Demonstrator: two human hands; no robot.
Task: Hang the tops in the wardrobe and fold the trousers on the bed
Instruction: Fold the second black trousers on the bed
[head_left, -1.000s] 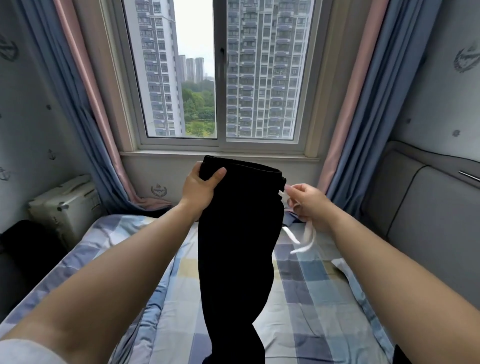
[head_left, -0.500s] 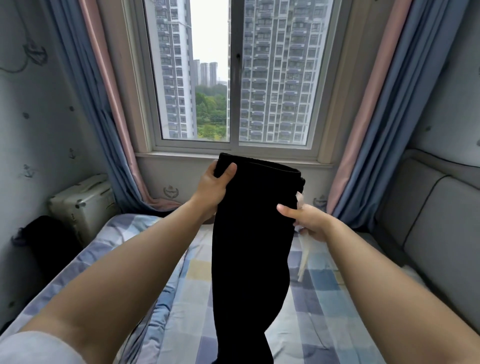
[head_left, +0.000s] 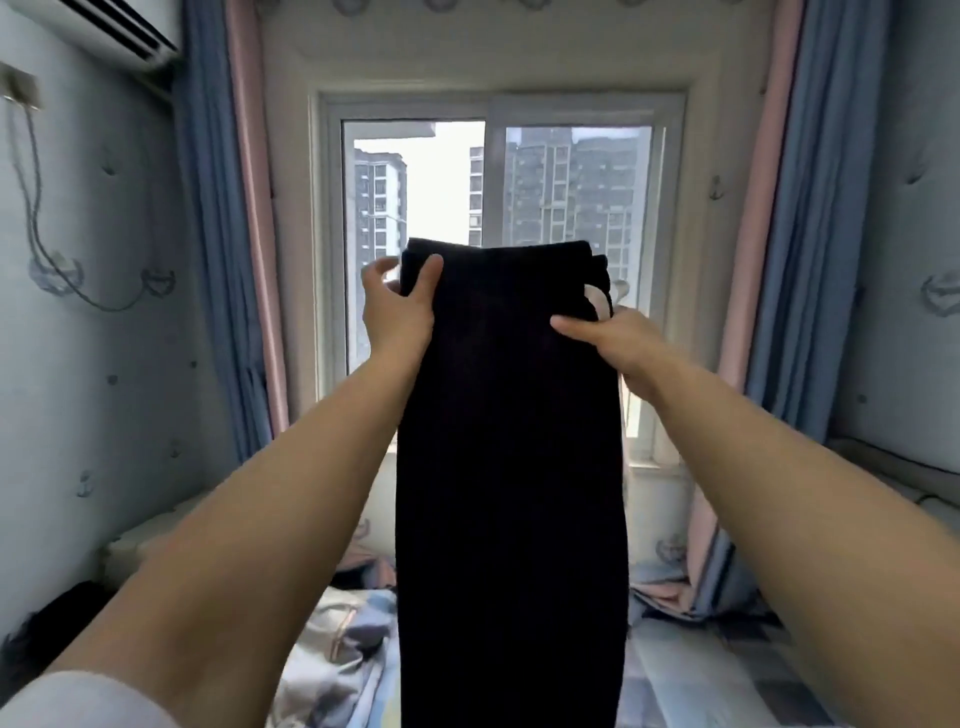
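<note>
Black trousers (head_left: 511, 467) vertical between both hands (head_left: 400, 312), waistband pinched at each side.

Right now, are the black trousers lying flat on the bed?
No, both hands, left hand and right hand, hold the trousers up before the window.

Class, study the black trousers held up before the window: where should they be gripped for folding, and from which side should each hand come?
Grip the black trousers at the waistband corners, one hand from each side, as the left hand and right hand do now. The waistband is the stiffest, widest edge, and the legs hang straight below it, so they would probably lower flat onto the bed.
</note>
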